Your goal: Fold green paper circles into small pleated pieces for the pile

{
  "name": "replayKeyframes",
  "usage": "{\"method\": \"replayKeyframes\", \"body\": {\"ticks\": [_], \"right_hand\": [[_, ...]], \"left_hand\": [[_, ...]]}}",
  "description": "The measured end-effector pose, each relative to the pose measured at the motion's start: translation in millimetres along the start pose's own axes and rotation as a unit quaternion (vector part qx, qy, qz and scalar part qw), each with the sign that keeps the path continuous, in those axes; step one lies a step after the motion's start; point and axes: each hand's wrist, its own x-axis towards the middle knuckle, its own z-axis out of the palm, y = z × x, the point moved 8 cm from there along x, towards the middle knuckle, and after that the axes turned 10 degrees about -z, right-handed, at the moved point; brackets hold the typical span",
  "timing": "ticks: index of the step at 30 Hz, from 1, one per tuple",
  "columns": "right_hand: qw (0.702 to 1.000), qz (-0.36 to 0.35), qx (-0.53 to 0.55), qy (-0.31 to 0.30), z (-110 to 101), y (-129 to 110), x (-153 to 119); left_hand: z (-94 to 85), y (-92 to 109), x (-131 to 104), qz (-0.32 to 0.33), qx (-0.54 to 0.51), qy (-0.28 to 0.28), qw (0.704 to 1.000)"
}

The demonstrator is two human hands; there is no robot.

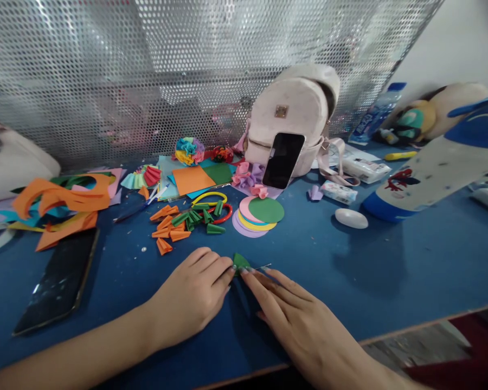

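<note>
Between my hands, low over the blue table, is a small folded piece of green paper [240,262]. My left hand [199,287] is closed, pinching its left side between thumb and fingers. My right hand [295,314] has its fingertips on the right side of the same paper, other fingers stretched along the table. A thin metal pin or stick [264,266] pokes out at the right fingertips; how it is held is hidden. Beyond them lie folded green paper cones [193,218], folded orange paper pieces [166,227] and a stack of round paper discs [264,212], green on top.
A black phone [61,281] lies at left beside orange paper scraps [65,197]. Scissors [222,219] sit under the cones. Another phone [283,161] leans on a pale backpack [288,114]. A white oval object [351,218] and a large bottle [435,168] stand right.
</note>
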Motion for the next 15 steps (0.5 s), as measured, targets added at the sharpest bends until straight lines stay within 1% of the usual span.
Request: {"method": "replayKeyframes", "body": {"ticks": [2,4,7,9,12,15], "right_hand": [[1.0,0.002,0.03,0.008,-6,6,3],[0.996,0.012,0.089,-0.001,-12,17,6],[0.989,0.006,0.146,-0.001,-23,31,13],[0.99,0.005,0.141,-0.009,-25,41,17],[0.994,-0.009,0.098,-0.057,-14,51,22],[0.996,-0.025,0.047,-0.076,-5,56,24]], "left_hand": [[0.3,-2,2,-0.006,-0.014,-0.01,1.0],[-0.1,-6,4,-0.015,-0.033,-0.016,0.999],[-1.9,-10,10,-0.03,-0.058,-0.013,0.998],[-0.9,-13,16,-0.049,-0.074,-0.021,0.996],[6.3,-22,23,-0.109,-0.091,-0.052,0.989],[15.2,-28,26,-0.148,-0.103,-0.079,0.98]]}}
